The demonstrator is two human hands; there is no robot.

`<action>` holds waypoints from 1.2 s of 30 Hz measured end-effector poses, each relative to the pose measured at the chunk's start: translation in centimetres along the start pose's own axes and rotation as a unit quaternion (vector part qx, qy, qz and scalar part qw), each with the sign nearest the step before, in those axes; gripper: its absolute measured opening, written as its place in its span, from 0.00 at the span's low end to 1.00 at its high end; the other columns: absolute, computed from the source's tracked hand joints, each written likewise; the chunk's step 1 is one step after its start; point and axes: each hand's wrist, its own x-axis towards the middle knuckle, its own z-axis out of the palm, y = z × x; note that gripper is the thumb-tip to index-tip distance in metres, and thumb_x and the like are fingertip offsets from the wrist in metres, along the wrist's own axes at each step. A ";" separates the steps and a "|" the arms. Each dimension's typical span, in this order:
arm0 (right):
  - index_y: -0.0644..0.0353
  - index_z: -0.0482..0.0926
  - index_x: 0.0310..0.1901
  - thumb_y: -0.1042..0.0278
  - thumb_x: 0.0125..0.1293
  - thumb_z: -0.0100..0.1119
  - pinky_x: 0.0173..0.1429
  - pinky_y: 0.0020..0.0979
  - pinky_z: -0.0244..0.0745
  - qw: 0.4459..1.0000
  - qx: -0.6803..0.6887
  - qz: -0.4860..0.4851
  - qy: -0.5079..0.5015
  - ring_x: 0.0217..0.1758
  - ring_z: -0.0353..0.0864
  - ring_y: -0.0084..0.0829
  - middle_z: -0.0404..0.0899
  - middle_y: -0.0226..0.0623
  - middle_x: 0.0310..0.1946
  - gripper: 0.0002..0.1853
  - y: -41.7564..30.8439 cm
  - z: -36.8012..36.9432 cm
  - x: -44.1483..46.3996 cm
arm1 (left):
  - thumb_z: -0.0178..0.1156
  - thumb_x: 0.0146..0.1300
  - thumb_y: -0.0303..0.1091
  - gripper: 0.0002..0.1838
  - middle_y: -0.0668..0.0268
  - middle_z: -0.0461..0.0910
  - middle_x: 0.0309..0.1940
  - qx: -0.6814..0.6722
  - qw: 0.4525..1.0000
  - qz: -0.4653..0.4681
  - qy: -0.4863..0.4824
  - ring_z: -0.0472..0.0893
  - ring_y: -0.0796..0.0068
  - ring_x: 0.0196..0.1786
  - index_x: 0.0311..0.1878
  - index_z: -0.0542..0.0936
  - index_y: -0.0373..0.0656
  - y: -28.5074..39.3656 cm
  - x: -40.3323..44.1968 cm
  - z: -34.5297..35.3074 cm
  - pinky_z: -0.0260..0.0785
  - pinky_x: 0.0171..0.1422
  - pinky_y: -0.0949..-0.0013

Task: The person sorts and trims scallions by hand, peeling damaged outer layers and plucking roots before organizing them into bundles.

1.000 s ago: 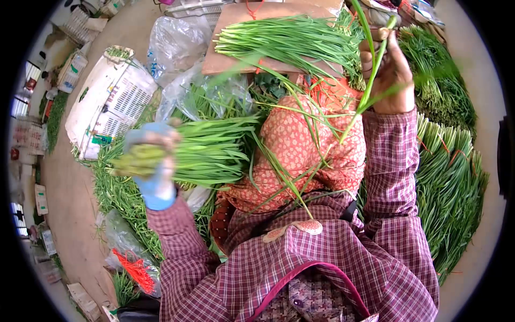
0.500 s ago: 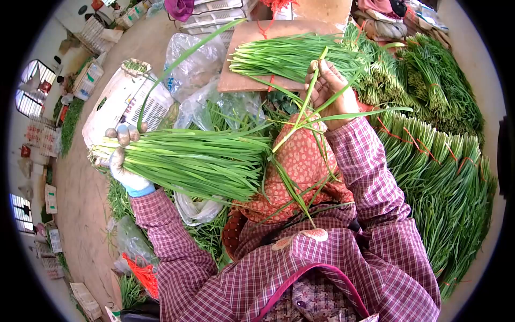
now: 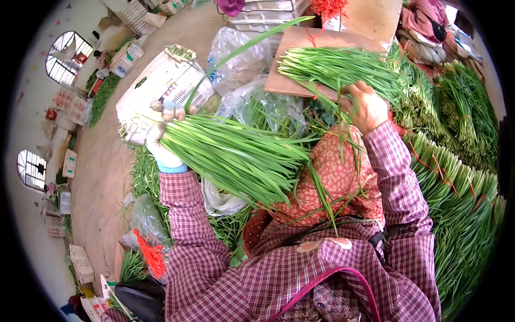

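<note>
My left hand [image 3: 164, 140], in a pale glove with soiled fingertips, is closed round the white stem end of a thick bunch of garlic chives [image 3: 241, 155]. The leaves fan out to the right above my lap, and one long leaf sticks up from the bunch. My bare right hand [image 3: 367, 108] is closed, fingertips pinched on a few loose chive leaves [image 3: 343, 121] that hang down. It is just off the front right corner of a brown board [image 3: 292, 86], on which another chive bunch [image 3: 335, 64] lies. Stray leaves are scattered over my patterned red cloth [image 3: 343, 177].
Large stacks of tied chives [image 3: 456, 214] stand at my right. Clear plastic bags [image 3: 241, 56] and a white crate [image 3: 155, 80] are ahead on the left. Red ties [image 3: 150, 255] lie at lower left, with more red ties [image 3: 328, 8] beyond the board.
My right hand has turned over and lowered, and the chive stalk it held up now hangs down. My left hand still grips its bunch, tilted lower right. The whole view has shifted.
</note>
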 end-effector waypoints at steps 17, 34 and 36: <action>0.53 0.77 0.35 0.61 0.62 0.57 0.23 0.34 0.75 0.956 0.111 -0.271 -0.010 0.21 0.80 0.34 0.78 0.32 0.28 0.07 -13.2 0.0 8.8 | 0.63 0.51 0.31 0.18 0.76 0.68 0.28 0.027 0.993 -0.058 -0.103 0.69 0.75 0.35 0.46 0.71 0.49 -2.1 1.9 3.1 0.49 0.73 0.46; 0.61 0.80 0.42 0.65 0.64 0.56 0.42 0.39 0.77 0.942 0.292 -0.124 -0.107 0.37 0.82 0.43 0.82 0.44 0.34 0.10 -4.6 -0.2 2.6 | 0.60 0.56 0.33 0.15 0.74 0.75 0.32 -0.129 0.963 0.091 -0.217 0.75 0.77 0.38 0.47 0.72 0.44 5.3 3.2 -1.5 0.61 0.65 0.62; 0.59 0.81 0.40 0.60 0.65 0.57 0.42 0.41 0.76 0.899 0.401 -0.047 -0.170 0.35 0.82 0.44 0.82 0.42 0.29 0.11 -5.8 -0.5 1.9 | 0.60 0.56 0.33 0.15 0.74 0.76 0.32 -0.130 0.964 0.102 -0.207 0.75 0.77 0.38 0.47 0.72 0.43 5.5 3.2 -1.8 0.61 0.64 0.62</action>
